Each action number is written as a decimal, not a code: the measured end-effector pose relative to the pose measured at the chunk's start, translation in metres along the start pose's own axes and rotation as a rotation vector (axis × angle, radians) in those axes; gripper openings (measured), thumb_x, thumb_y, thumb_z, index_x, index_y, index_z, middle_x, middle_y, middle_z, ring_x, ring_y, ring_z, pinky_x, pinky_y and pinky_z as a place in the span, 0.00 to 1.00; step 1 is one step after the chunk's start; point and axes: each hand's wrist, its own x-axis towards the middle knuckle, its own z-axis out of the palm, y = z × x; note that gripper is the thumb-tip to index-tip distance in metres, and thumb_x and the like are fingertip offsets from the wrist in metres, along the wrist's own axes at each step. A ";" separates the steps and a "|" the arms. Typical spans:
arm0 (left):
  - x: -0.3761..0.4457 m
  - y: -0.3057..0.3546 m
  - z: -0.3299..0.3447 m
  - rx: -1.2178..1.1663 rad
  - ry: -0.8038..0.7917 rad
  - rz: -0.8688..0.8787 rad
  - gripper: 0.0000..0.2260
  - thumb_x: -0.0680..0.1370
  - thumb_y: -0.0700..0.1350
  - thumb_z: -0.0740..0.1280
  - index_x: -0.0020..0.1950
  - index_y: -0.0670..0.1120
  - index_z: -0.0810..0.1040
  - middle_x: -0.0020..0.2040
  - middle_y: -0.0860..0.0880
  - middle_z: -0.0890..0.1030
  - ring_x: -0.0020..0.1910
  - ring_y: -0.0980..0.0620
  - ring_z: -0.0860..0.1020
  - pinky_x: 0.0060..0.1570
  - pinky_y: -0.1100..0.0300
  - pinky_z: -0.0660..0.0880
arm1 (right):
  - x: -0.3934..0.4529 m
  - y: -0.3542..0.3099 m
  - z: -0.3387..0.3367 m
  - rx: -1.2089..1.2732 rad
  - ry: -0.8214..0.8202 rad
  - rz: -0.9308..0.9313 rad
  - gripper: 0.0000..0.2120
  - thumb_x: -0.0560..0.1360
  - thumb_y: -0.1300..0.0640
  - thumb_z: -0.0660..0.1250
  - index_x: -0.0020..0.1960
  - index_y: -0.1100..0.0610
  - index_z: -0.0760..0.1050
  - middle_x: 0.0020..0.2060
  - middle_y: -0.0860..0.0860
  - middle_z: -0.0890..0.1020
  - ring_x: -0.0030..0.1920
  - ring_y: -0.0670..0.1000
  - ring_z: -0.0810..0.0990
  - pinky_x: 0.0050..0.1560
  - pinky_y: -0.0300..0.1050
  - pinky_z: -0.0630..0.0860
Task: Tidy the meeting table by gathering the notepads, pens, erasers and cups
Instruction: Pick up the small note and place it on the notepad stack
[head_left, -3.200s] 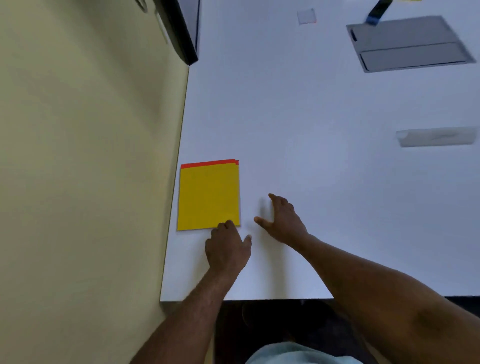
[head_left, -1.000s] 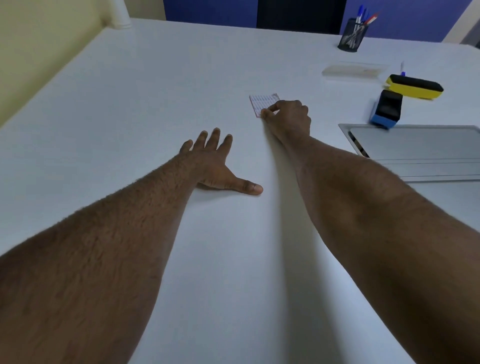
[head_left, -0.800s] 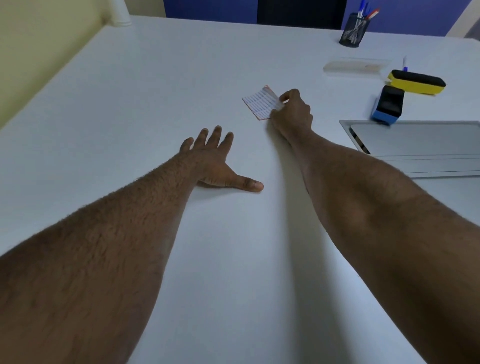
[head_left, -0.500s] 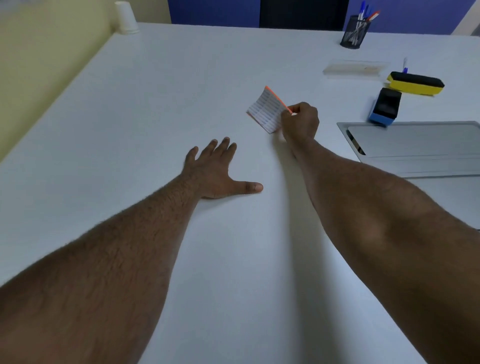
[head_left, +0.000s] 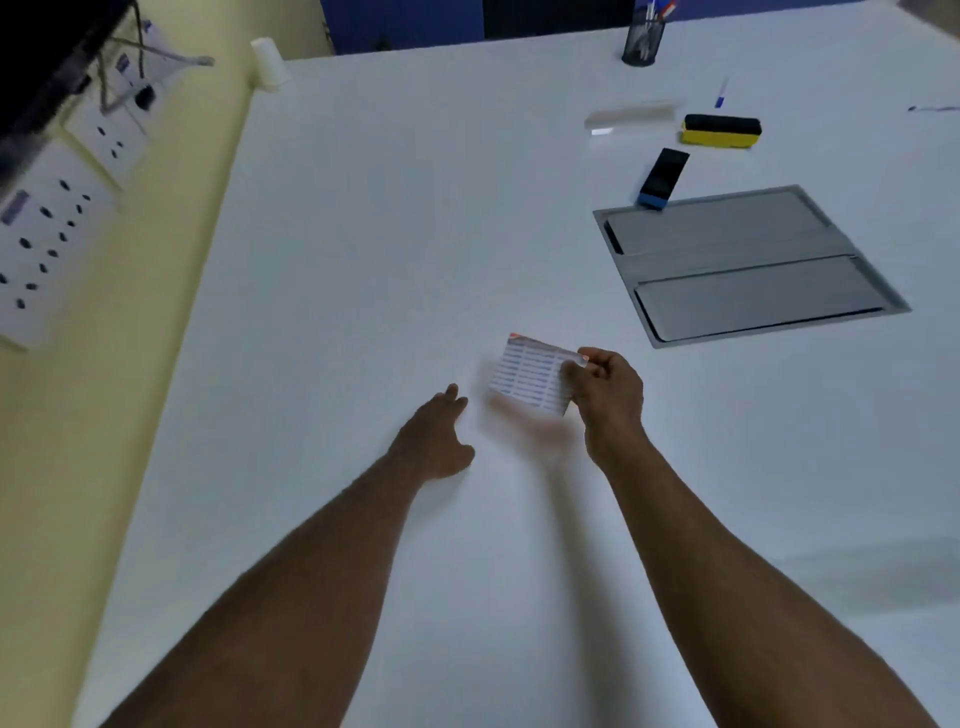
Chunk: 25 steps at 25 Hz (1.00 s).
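Pinching a small lined notepad (head_left: 530, 382) by its right edge, the right hand (head_left: 608, 395) held it tilted above the white table (head_left: 363, 234). Beside it, the left hand (head_left: 436, 441) lay with fingers relaxed, holding nothing.

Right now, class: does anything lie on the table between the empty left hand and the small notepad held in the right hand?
Nothing visible: only bare white table separates the left hand from the small notepad in the right hand.
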 end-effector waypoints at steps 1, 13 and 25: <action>-0.030 0.004 0.005 -0.036 -0.014 -0.025 0.32 0.75 0.46 0.67 0.78 0.47 0.61 0.80 0.53 0.54 0.78 0.53 0.56 0.74 0.61 0.53 | -0.030 0.001 -0.015 -0.016 -0.024 -0.001 0.08 0.70 0.62 0.70 0.46 0.51 0.77 0.46 0.52 0.83 0.45 0.50 0.80 0.53 0.53 0.78; -0.333 0.043 0.079 -1.499 -0.078 -0.366 0.30 0.75 0.69 0.57 0.63 0.48 0.77 0.58 0.47 0.83 0.54 0.45 0.83 0.51 0.52 0.77 | -0.315 0.061 -0.106 -0.280 -0.376 -0.381 0.05 0.70 0.60 0.76 0.44 0.52 0.83 0.50 0.42 0.83 0.55 0.38 0.77 0.50 0.28 0.71; -0.456 -0.069 0.087 -1.783 0.314 -0.563 0.15 0.78 0.35 0.66 0.64 0.44 0.73 0.58 0.42 0.82 0.54 0.41 0.82 0.40 0.55 0.80 | -0.438 0.115 -0.043 -0.201 -0.665 0.265 0.22 0.74 0.57 0.72 0.65 0.49 0.68 0.57 0.50 0.78 0.53 0.51 0.83 0.54 0.46 0.80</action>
